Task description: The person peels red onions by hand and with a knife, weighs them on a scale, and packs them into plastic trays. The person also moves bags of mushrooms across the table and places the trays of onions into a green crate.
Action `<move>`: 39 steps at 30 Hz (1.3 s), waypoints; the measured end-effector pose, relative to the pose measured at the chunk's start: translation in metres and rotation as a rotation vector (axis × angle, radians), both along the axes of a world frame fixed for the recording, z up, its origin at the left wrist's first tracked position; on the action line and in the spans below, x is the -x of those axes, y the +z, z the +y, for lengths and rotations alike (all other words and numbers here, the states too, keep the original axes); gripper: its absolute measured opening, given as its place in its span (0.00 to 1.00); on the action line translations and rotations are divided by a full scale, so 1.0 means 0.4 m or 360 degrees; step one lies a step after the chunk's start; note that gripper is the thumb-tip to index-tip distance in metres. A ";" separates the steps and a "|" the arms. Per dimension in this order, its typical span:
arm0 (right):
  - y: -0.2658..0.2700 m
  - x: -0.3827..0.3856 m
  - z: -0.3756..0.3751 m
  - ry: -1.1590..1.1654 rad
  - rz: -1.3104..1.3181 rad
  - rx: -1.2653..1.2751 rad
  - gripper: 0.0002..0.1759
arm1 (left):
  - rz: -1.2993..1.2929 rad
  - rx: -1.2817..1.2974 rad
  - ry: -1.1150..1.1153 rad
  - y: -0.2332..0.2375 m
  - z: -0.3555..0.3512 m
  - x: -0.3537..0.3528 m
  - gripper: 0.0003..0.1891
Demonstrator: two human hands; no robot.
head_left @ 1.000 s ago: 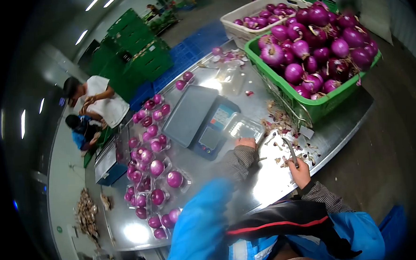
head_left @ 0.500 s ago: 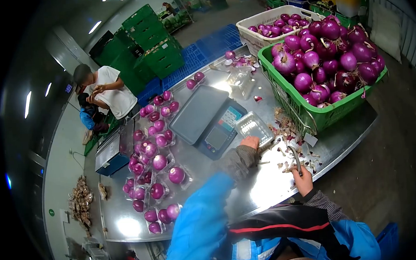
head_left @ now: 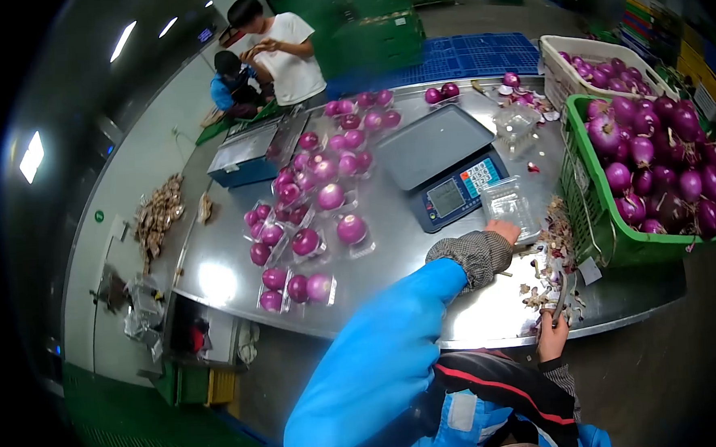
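Note:
My left hand [head_left: 504, 232] is at the near edge of a clear plastic tray [head_left: 509, 206], just right of the grey scale [head_left: 444, 158]; its fingers are partly hidden. Closer to the table's front edge, my right hand [head_left: 552, 335] is closed around the handle of a curved knife [head_left: 559, 298]. Onion skins and trimmings [head_left: 555, 245] lie between my hands and the green crate [head_left: 618, 242] heaped with purple onions [head_left: 663, 167]. Left of the scale, several clear packs hold purple onions [head_left: 305, 242].
The steel table [head_left: 239, 270] spans the view. Behind the green crate stands a white crate [head_left: 556, 67] of onions. A person in a white shirt [head_left: 293, 61] and another in blue [head_left: 223, 93] are beyond the table. A blue-sided machine [head_left: 246, 173] sits at the far left.
The view has swung left, so the table and crates appear farther right. My left hand remains by the clear tray, and my right hand still holds the knife.

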State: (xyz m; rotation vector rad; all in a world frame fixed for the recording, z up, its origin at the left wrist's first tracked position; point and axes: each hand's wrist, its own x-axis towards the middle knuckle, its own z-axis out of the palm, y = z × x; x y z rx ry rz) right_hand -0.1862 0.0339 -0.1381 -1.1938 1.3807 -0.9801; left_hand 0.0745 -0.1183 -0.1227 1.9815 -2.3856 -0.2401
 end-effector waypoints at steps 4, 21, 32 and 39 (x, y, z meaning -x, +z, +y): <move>0.022 -0.010 0.004 0.0043 0.0032 0.0182 0.11 | 0.0253 -0.0098 -0.0098 0.079 0.026 -0.010 0.15; 0.033 -0.033 -0.031 0.0163 -0.0063 -0.0206 0.12 | 0.0447 0.0385 -0.0650 0.020 0.443 -0.122 0.03; 0.021 0.020 -0.061 0.0051 -0.0080 0.0004 0.10 | 0.0182 -0.0542 -0.0094 0.137 0.415 -0.062 0.17; 0.026 0.066 -0.069 0.0019 0.0045 0.0120 0.10 | 0.0468 -0.0233 -0.0230 0.213 0.371 -0.030 0.21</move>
